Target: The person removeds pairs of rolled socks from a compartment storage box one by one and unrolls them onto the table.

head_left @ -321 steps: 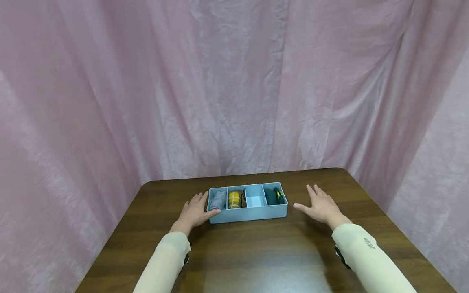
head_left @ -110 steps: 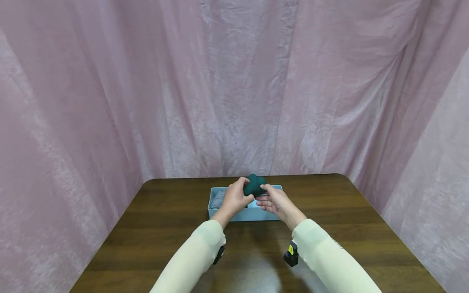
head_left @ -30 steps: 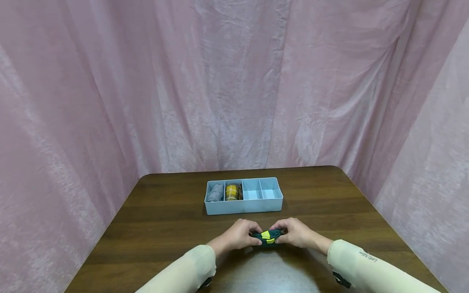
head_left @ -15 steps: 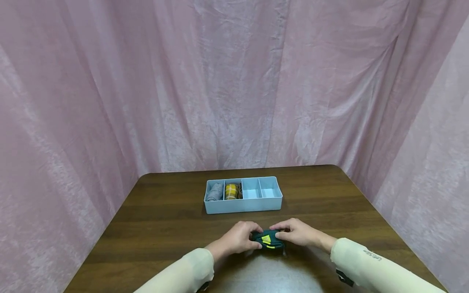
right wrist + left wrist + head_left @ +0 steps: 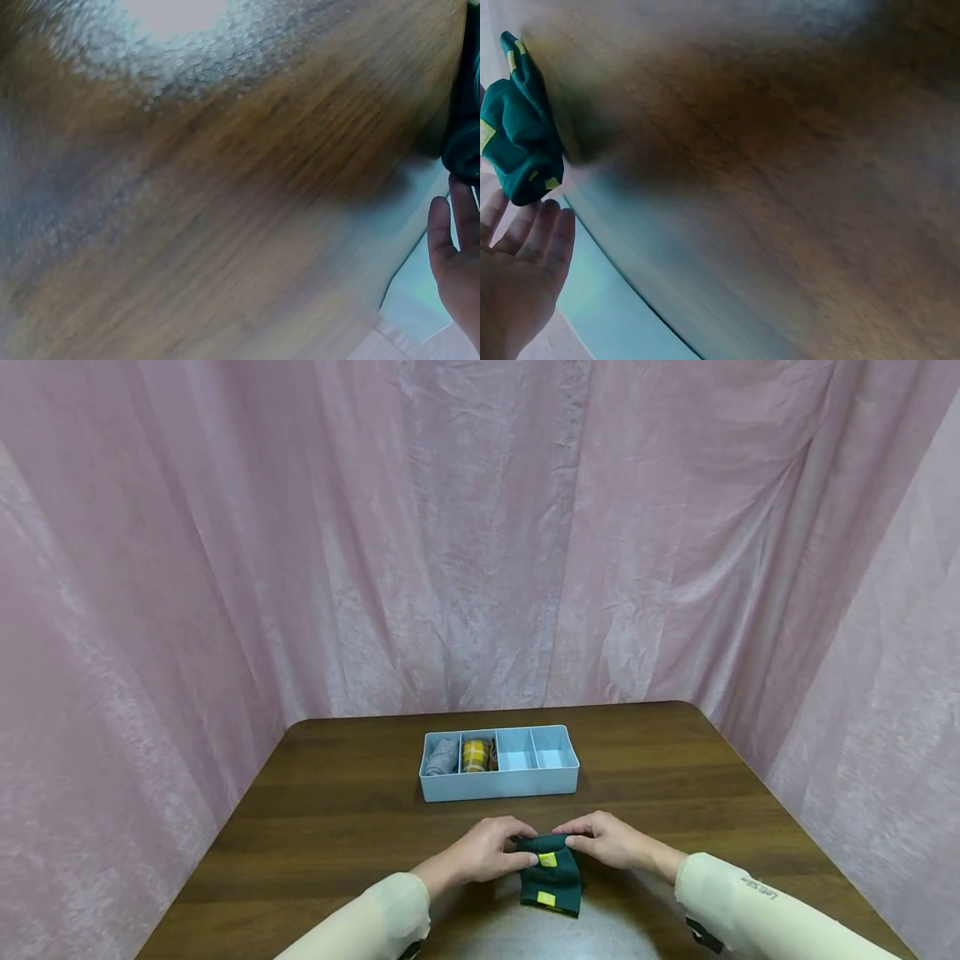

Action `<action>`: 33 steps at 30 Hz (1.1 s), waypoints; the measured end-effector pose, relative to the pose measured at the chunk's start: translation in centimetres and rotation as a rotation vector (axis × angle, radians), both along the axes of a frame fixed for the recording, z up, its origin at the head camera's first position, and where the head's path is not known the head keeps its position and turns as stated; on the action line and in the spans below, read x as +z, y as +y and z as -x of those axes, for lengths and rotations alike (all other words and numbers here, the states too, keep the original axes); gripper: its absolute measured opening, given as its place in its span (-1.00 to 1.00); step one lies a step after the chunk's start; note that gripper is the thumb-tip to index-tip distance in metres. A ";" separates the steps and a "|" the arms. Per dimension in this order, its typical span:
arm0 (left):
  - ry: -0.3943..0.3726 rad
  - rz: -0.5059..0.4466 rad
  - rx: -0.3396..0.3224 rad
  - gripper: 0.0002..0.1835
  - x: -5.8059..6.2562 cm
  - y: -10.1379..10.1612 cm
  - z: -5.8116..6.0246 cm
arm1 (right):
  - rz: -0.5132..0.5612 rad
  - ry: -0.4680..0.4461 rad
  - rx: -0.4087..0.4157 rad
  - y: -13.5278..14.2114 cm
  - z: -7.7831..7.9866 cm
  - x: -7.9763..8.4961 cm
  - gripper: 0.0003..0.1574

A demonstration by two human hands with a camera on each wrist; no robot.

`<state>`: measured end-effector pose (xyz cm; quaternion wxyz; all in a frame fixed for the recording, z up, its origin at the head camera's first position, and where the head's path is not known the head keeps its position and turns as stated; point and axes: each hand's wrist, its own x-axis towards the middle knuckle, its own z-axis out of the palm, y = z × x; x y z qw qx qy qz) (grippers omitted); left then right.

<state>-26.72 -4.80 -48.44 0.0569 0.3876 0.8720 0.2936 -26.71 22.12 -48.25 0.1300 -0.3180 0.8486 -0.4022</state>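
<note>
Pinkish velvety curtains [image 5: 465, 527] hang in folds behind and to both sides of the pale blue divided box [image 5: 498, 787], which stands toward the far edge of a dark wood-grain tabletop [image 5: 360, 814]. On the near side of the box, in front of its right half, lies a dark green cloth [image 5: 552, 877] with two yellow patches. Its far edge is thick and rounded like a roll, while the rest spreads flat toward the person.

Nearer than the box, the left hand [image 5: 483, 853] pinches the roll's left end loosely between a well-parted thumb and bent fingers. Slightly right of the box's right end, the right hand [image 5: 613, 842] lightly holds the other end the same way. Rolling or unrolling seems to be in hand; which, one cannot tell. Turning it further probably calls for even pressure at both ends, so the roll runs straight.

Inside the box, a grey bundle [image 5: 442, 757] occupies the leftmost compartment, with a yellow plaid bundle [image 5: 475, 756] next along. Before the box, light glares off the wood.
</note>
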 end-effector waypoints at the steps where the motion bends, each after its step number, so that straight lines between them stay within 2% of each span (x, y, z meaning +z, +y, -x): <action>1: 0.014 -0.008 0.004 -0.61 0.0 -0.1 0.0 | -0.002 0.006 -0.005 0.0 0.0 0.0 -0.66; 6: 0.051 -0.012 0.037 -0.74 0.0 -0.4 -0.1 | -0.028 0.066 -0.027 -0.2 0.0 -0.2 -0.65; 13: 0.163 0.045 -0.003 -0.87 -0.2 -0.3 -0.6 | -0.035 0.094 -0.049 -0.2 0.0 -0.2 -0.65; 19: 0.197 0.021 -0.010 -0.94 -0.6 -0.4 -0.9 | -0.036 0.095 -0.058 -0.4 0.0 -0.3 -0.65; 23: 0.204 -0.006 -0.033 -0.95 -0.5 -0.7 -1.2 | -0.029 0.079 -0.061 -0.4 0.0 -0.4 -0.65; 27: 0.198 -0.017 -0.036 -0.82 -0.3 -0.8 -1.5 | -0.033 0.082 -0.067 -0.4 0.0 -0.4 -0.64; 30: 0.231 0.011 -0.040 -0.73 -0.4 -0.9 -1.7 | -0.038 0.086 -0.076 -0.4 0.0 -0.5 -0.64; 33: 0.285 0.038 -0.057 -0.78 -0.5 -1.0 -2.0 | -0.042 0.096 -0.084 -0.4 0.0 -0.6 -0.65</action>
